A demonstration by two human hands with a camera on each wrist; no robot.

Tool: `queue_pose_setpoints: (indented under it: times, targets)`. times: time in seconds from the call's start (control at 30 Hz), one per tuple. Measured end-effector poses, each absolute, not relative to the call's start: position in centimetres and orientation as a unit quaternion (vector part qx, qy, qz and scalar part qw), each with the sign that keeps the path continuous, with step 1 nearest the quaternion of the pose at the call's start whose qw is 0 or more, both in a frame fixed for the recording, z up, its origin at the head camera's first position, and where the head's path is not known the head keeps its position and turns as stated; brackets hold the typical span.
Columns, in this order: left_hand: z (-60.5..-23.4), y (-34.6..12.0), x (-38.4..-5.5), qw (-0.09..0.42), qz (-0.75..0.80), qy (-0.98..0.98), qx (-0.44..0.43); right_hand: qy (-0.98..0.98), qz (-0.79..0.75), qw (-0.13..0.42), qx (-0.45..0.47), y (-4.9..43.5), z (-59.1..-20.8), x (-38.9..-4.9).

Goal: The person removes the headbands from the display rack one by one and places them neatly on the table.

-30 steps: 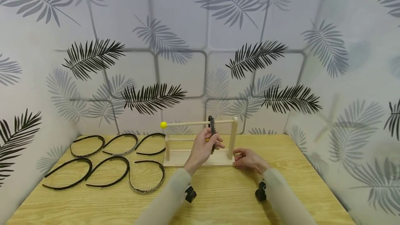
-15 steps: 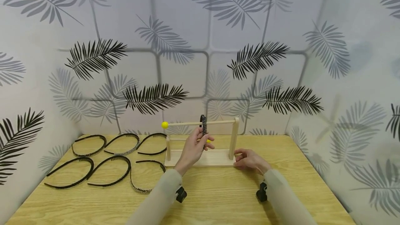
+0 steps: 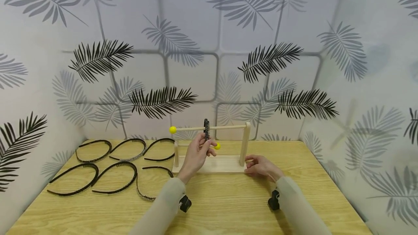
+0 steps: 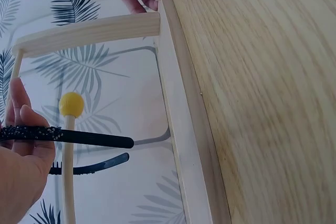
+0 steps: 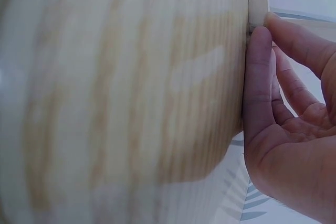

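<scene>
In the head view, my left hand (image 3: 195, 155) pinches a black toothed headband (image 3: 207, 128) that stands upright around the upper rod (image 3: 228, 127) of a wooden stand (image 3: 244, 146). The left wrist view has the headband's two ends (image 4: 97, 138) pointing down past the lower rod (image 4: 68, 171), which is tipped with a yellow ball (image 4: 71, 105). Dark sparkly bits cover part of the band near the fingers. My right hand (image 3: 261, 167) grips the right end of the stand's base (image 3: 225, 166), thumb and fingertip (image 5: 260, 38) right at its corner.
Several more black headbands (image 3: 114, 192) lie in two rows on the left of the wooden table (image 3: 228, 206), the nearest right one partly behind my left sleeve. Another yellow ball (image 3: 172, 130) caps the upper rod's left end. A leaf-patterned wall covering (image 3: 196, 75) stands behind.
My left hand has slid the headband leftward along the upper rod, from near the right post toward the middle. The lower rod's yellow ball has come into view. My right hand stays at the base.
</scene>
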State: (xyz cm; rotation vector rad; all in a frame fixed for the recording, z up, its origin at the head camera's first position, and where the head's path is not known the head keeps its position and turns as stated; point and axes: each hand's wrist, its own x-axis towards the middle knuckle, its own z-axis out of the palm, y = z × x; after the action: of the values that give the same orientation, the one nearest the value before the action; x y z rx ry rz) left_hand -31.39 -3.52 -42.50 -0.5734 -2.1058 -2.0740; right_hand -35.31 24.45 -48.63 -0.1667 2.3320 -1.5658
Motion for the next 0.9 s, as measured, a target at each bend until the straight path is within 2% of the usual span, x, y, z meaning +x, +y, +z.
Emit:
queue_pose_setpoints:
  times: [0.57,0.9]
  targets:
    - [-42.5,-7.4,-31.7,0.083,-0.699,-0.689,-0.173,0.815,-0.553,0.164,-0.053,24.6,-48.4,-35.4]
    - [-42.2,-9.7,-30.9,0.132,-0.701,-0.682,-0.164,0.81,-0.561,0.165,-0.045,24.5,-48.6,-35.1]
